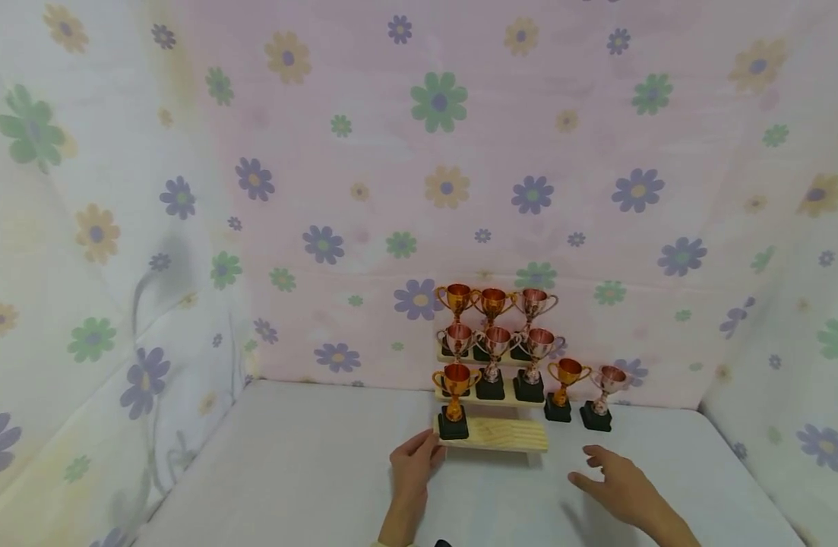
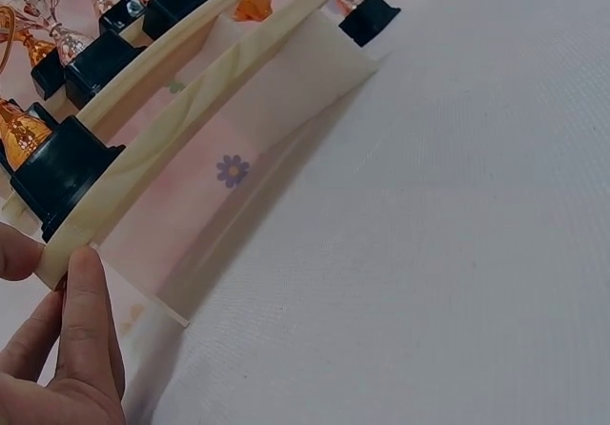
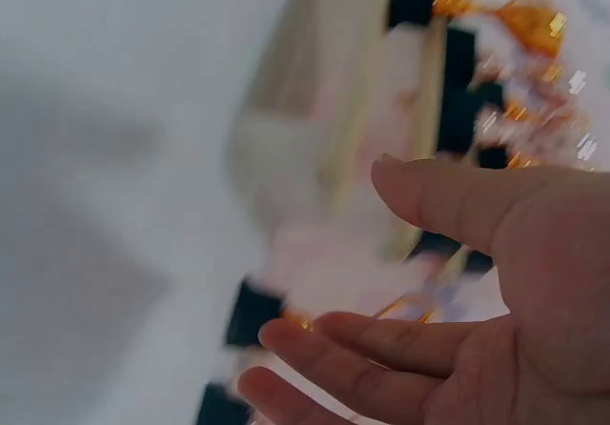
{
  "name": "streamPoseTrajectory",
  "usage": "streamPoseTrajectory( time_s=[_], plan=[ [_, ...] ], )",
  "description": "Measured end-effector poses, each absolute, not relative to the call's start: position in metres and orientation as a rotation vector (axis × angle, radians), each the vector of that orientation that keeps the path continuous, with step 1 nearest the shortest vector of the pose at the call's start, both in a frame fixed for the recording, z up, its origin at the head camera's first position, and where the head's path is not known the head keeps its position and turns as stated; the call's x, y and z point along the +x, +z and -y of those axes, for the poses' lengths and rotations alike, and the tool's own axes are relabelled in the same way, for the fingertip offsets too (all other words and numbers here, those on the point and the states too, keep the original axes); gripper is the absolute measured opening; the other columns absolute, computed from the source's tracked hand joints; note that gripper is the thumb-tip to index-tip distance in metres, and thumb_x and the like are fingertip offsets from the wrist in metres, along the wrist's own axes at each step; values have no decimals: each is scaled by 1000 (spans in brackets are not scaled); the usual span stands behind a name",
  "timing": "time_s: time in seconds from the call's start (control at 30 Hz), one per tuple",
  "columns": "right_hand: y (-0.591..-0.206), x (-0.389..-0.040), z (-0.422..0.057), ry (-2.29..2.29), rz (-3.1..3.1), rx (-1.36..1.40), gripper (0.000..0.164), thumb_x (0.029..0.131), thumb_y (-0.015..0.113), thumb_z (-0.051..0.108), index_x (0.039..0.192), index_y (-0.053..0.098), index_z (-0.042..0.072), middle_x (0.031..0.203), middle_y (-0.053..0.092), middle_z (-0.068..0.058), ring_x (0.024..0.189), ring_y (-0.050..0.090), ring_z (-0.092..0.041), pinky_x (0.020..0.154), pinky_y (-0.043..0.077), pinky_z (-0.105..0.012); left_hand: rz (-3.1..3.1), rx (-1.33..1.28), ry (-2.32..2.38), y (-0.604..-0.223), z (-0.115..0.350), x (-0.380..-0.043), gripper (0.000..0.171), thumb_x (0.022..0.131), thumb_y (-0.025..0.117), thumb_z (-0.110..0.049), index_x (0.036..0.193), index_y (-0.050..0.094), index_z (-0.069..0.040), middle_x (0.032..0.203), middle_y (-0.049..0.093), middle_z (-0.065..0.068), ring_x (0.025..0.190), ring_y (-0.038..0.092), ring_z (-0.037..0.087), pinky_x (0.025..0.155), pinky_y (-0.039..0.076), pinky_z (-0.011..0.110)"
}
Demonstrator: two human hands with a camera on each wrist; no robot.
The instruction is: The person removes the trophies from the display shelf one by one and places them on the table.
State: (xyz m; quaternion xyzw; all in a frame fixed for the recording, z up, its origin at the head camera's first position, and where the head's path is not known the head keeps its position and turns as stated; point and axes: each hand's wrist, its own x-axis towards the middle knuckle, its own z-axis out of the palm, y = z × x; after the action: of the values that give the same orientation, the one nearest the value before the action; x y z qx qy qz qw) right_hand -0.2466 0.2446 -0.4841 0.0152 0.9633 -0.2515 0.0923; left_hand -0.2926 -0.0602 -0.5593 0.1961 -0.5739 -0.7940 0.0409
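A tiered wooden stand (image 1: pixel 510 434) holds small trophies with black bases. On its front step, at the left end, stands a gold trophy (image 1: pixel 454 410). Rose-gold trophies (image 1: pixel 490 372) fill the middle step. Two gold trophies and a rose-gold one (image 1: pixel 533 304) occupy the top step. My left hand (image 1: pixel 412 465) pinches the left end of the front step, fingers underneath, as the left wrist view shows. My right hand (image 1: pixel 620 486) hovers right of the stand with fingers apart, holding nothing. Beyond it, a gold trophy (image 1: pixel 558 406) and a rose-gold trophy (image 1: pixel 598 414) stand on the table.
The white-covered table (image 1: pixel 309 471) extends to both sides of the stand. A flower-patterned cloth (image 1: pixel 364 152) hangs behind it, close to the top step, and also along the left and right sides.
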Motion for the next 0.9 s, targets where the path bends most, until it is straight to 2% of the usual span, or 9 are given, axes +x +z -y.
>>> streamPoseTrajectory(
  time_s=[0.1, 0.2, 0.4, 0.57, 0.67, 0.9],
  plan=[
    [-466, -236, -217, -824, -2915, -64, 65, 88, 79, 39, 132, 59, -5, 117, 70, -18, 104, 66, -35, 86, 60, -56, 1756, 592, -2425, -560, 61, -293, 30, 95, 67, -6, 121, 66, 9, 116, 67, 25, 86, 70, 15, 80, 64, 29],
    [-451, -231, -194, -951, -2948, -149, 69, 89, 78, 38, 141, 54, 0, 124, 68, -14, 112, 64, -35, 92, 57, -57, 1751, 588, -2428, -561, 61, -294, 30, 95, 67, -6, 121, 66, 9, 115, 67, 24, 86, 70, 15, 81, 64, 29],
    [-440, -237, -161, -1192, -2981, -337, 84, 93, 73, 42, 156, 31, 6, 144, 55, -18, 127, 57, -38, 105, 50, -60, 1746, 566, -2442, -561, 61, -293, 31, 94, 68, -6, 121, 65, 10, 115, 68, 24, 87, 70, 16, 80, 64, 28],
    [-442, -250, -141, -1401, -2960, -463, 89, 94, 74, 38, 160, 22, 10, 155, 43, -19, 136, 49, -40, 111, 44, -62, 1741, 545, -2444, -560, 61, -291, 32, 94, 69, -6, 121, 65, 12, 114, 68, 23, 86, 70, 15, 79, 64, 28],
    [-445, -256, -131, -1505, -2934, -470, 91, 92, 77, 30, 161, 21, 10, 158, 38, -21, 138, 45, -42, 111, 43, -62, 1742, 531, -2439, -560, 60, -290, 32, 94, 68, -6, 120, 65, 12, 113, 69, 23, 86, 70, 15, 79, 64, 28],
    [-455, -268, -118, -1706, -2850, -458, 81, 90, 79, 16, 155, 32, 3, 154, 42, -22, 136, 49, -43, 109, 47, -59, 1736, 488, -2453, -559, 62, -287, 33, 95, 67, -6, 121, 65, 13, 115, 68, 24, 88, 70, 15, 81, 63, 27]
  ],
)
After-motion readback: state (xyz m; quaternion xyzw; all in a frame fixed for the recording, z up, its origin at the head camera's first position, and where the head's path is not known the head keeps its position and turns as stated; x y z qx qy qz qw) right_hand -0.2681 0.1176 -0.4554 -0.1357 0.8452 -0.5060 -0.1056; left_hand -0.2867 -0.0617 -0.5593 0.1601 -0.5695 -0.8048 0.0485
